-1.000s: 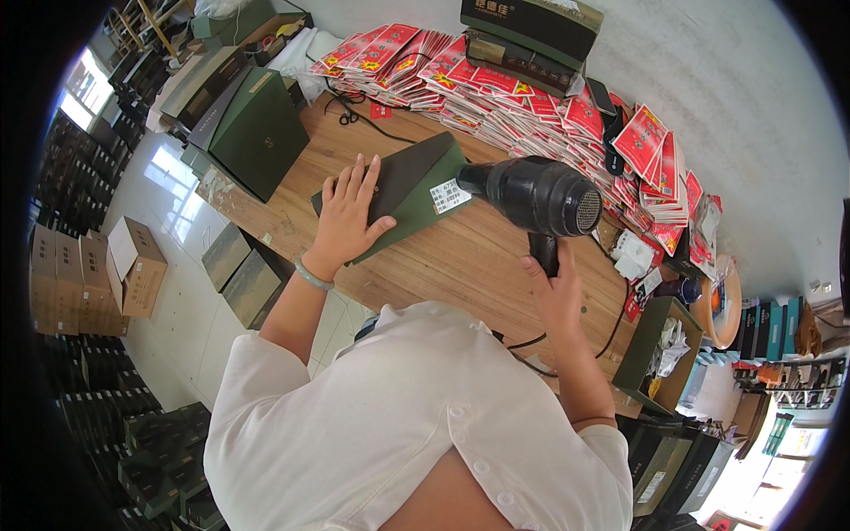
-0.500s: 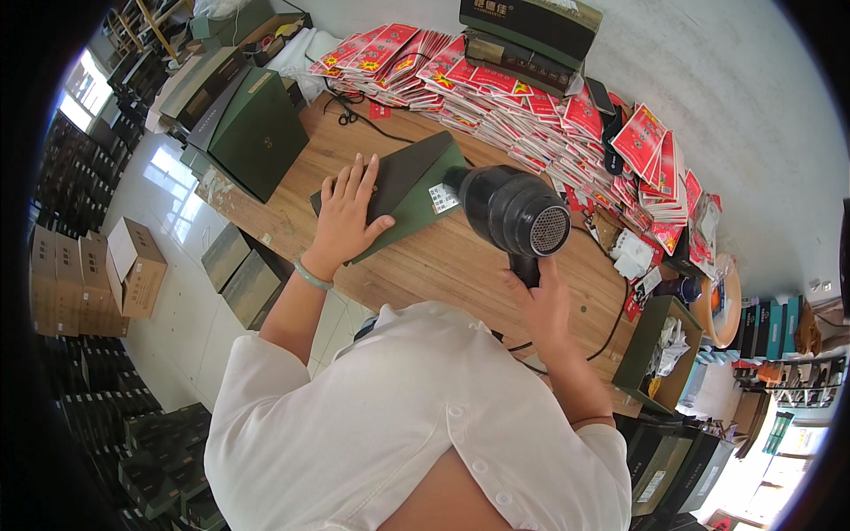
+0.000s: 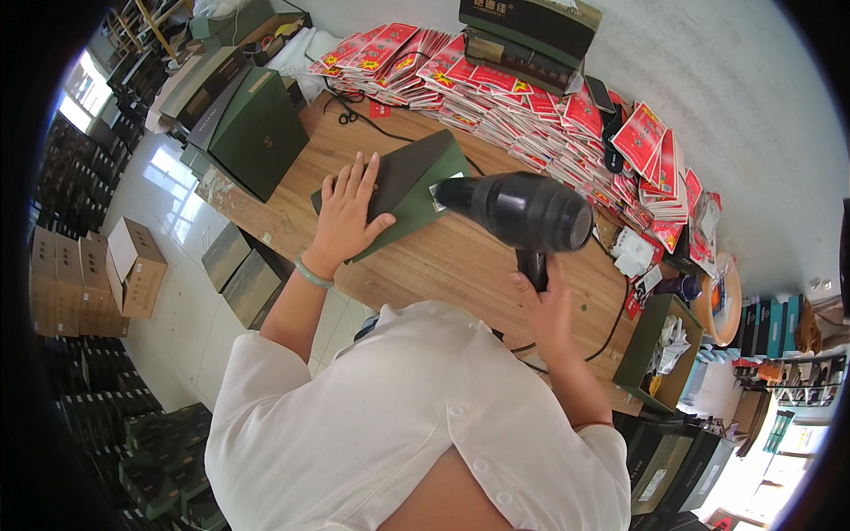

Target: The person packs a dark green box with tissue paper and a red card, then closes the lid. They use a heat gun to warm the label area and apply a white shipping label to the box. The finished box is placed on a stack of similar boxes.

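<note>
"While the left hand (image 3: 348, 217) lies flat against the box (image 3: 423, 193) on the table (image 3: 416, 274), the right hand (image 3: 551, 314) grips the hair dryer (image 3: 527, 211) by its handle (image 3: 531, 268). Any risk?"

"Heat from a nozzle (image 3: 458, 193) that close might curl the label (image 3: 435, 193), partly hidden behind it. Whether it's blowing, I can't tell."
</note>
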### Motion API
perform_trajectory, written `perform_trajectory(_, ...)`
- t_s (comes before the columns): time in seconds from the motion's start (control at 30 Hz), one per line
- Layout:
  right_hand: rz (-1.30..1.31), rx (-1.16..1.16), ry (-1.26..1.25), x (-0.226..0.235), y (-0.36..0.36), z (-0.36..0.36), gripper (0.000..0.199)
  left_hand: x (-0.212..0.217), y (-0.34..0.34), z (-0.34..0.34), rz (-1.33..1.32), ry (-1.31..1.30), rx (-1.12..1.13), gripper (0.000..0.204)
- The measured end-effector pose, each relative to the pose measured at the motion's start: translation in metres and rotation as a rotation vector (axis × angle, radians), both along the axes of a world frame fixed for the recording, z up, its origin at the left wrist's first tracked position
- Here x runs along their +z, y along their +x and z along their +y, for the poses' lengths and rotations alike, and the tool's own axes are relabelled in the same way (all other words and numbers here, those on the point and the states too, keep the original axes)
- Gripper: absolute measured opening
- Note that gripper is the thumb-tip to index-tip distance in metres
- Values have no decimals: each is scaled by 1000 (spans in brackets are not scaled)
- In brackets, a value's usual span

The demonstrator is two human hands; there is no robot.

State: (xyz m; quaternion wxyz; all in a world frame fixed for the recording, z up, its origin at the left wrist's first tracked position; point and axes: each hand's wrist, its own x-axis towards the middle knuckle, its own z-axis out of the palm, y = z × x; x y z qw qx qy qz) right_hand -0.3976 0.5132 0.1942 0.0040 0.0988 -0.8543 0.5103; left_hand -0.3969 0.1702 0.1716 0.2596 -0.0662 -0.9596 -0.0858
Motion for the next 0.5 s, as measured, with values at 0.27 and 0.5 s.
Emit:
perform_trajectory(0.27,81,42,131,-10,14,11,54,1,-3,-3,0,25,-2,92)
perform_trajectory(0.5,14,53,-35,-21,19,14,57,1,-4,-3,-8,25,2,92)
